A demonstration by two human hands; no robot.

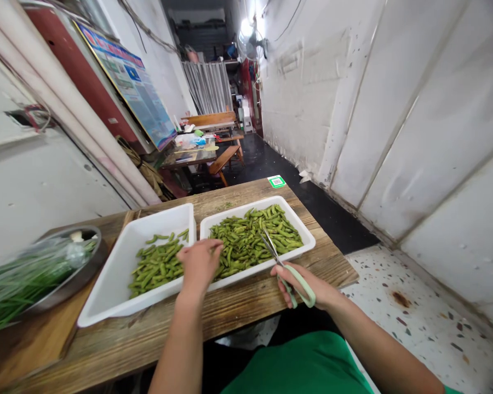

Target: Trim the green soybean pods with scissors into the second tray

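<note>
My right hand (302, 284) grips a pair of scissors (276, 257) by its pale green handles. The blades stand slightly apart over the near right part of the right white tray (306, 243), above a spread of edamame pods (246, 232). Between the two trays hovers my left hand (199, 262), its fingers bent together towards the right tray. Whatever may be in those fingers is too small or hidden to make out. To its left, the deeper white tray (110, 262) holds a smaller heap of edamame pods (158, 262), partly covered by the hand.
A metal bowl (101, 249) of bagged green stalks (28, 290) rests on a wooden board (53, 345) at the left. Both trays stand on a wooden table (238, 298), with a QR code card (276, 181) at its far corner. Benches (225, 158) stand farther back.
</note>
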